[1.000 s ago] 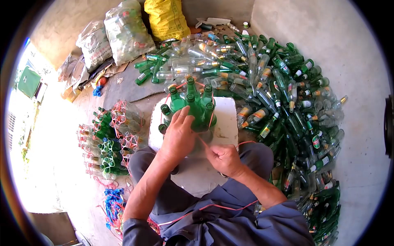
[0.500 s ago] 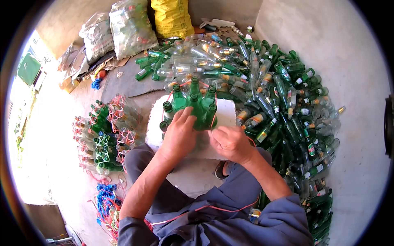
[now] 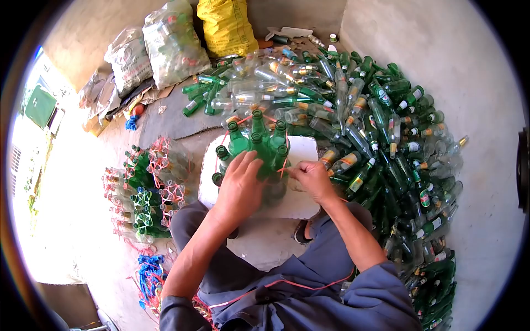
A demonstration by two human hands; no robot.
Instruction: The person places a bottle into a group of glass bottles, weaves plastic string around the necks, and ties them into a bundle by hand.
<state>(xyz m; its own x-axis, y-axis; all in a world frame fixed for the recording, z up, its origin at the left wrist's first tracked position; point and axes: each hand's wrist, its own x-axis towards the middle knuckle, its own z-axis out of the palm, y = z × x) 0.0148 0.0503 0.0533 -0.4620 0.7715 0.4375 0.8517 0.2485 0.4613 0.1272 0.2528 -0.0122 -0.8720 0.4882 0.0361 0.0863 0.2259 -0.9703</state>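
A cluster of several green glass bottles stands upright on a white block-like stand between my knees. A pinkish-red plastic string runs around the outside of the cluster near the necks. My left hand is curled against the near side of the bottles, steadying them, and hides part of the front ones. At the cluster's right side, the fingers of my right hand are pinched together on the string. More red string lies across my lap.
Loose green and clear bottles are heaped behind and to the right. Tied bottle bundles stand at left, with a tangle of blue and red string below. Filled sacks and a yellow sack lean on the back wall.
My right hand has moved right, away from the bottles, drawing the string outward. My left hand stays on the cluster. The view has shifted slightly.
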